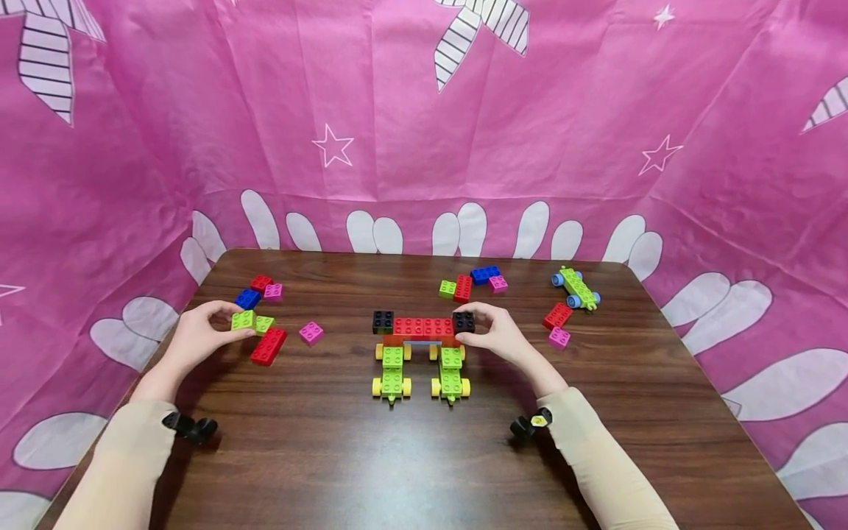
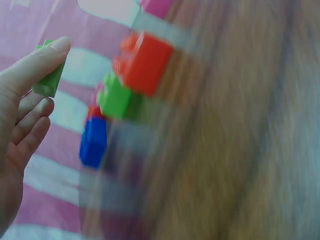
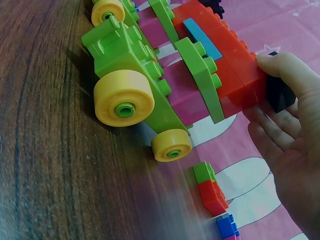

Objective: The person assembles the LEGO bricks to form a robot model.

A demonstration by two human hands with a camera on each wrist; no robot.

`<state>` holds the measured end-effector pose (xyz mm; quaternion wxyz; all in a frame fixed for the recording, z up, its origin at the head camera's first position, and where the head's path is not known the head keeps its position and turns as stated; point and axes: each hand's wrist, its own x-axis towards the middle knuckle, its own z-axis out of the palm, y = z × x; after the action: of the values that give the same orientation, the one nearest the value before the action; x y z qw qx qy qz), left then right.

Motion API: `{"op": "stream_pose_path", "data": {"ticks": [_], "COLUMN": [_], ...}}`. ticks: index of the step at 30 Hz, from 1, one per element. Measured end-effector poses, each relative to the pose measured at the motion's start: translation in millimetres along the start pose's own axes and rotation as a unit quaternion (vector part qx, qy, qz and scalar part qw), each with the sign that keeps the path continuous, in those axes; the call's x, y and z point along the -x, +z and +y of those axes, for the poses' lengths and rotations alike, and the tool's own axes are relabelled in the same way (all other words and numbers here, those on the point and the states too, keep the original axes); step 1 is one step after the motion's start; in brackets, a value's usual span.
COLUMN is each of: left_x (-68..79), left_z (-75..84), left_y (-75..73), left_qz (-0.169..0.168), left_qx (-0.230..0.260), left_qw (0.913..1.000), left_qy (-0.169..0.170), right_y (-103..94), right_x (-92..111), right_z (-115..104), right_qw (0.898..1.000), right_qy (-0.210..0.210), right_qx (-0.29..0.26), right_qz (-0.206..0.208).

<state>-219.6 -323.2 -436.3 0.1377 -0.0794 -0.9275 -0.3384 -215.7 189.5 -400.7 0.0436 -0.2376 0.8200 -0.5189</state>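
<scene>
My left hand (image 1: 197,337) pinches a lime green 2x2 brick (image 1: 243,319) between thumb and fingers, above the left group of bricks; in the left wrist view, this brick (image 2: 49,82) shows under the thumb. At mid-table stands a build with red bricks (image 1: 422,327) across the top, joining two lime green wheeled bases (image 1: 392,381) with yellow wheels. Pink bricks (image 3: 187,97) and a blue piece (image 3: 201,39) show lower in it. One black brick (image 1: 383,322) is at its left end. My right hand (image 1: 498,337) grips the black brick (image 1: 464,322) at the right end.
Near the left hand lie another lime brick (image 1: 264,324), a red brick (image 1: 268,346), a blue brick (image 1: 248,299) and pink bricks (image 1: 311,333). Farther back are a blue brick (image 1: 485,275) and a red brick (image 1: 463,288). A blue-wheeled lime base (image 1: 576,288) lies at right.
</scene>
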Motion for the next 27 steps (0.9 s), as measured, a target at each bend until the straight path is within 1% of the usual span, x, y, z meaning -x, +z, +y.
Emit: {"op": "stream_pose_path", "data": {"ticks": [3, 9, 13, 15, 21, 27], "left_x": [-7.1, -18.9, -26.6, -30.0, -38.9, -47.1], "left_z": [15.4, 49.4, 73.5, 85.8, 120.7, 149.0], "left_y": [7.3, 25.8, 37.7, 42.8, 55.3, 64.4], "left_qz": [0.005, -0.009, -0.016, -0.017, -0.005, 0.0], "left_qx": [0.009, 0.033, 0.037, 0.039, 0.048, 0.067], "left_qw": [0.9998, 0.9988, 0.9978, 0.9974, 0.9948, 0.9915], "left_qy": [0.017, 0.035, 0.052, 0.059, 0.089, 0.111], "right_y": [0.3, 1.4, 0.6, 0.0, -2.8, -5.0], "right_x": [0, -2, -3, -4, -8, -14], "right_z": [0, -2, -7, -10, -25, -40], "right_qw": [1.0, 1.0, 0.999, 0.999, 0.999, 0.998], "right_qy": [0.0, -0.017, -0.031, -0.035, -0.039, -0.051], "right_qx": [-0.004, -0.019, -0.013, -0.007, 0.0, 0.023], "right_qz": [0.0, 0.002, 0.007, 0.008, 0.001, 0.0]}}
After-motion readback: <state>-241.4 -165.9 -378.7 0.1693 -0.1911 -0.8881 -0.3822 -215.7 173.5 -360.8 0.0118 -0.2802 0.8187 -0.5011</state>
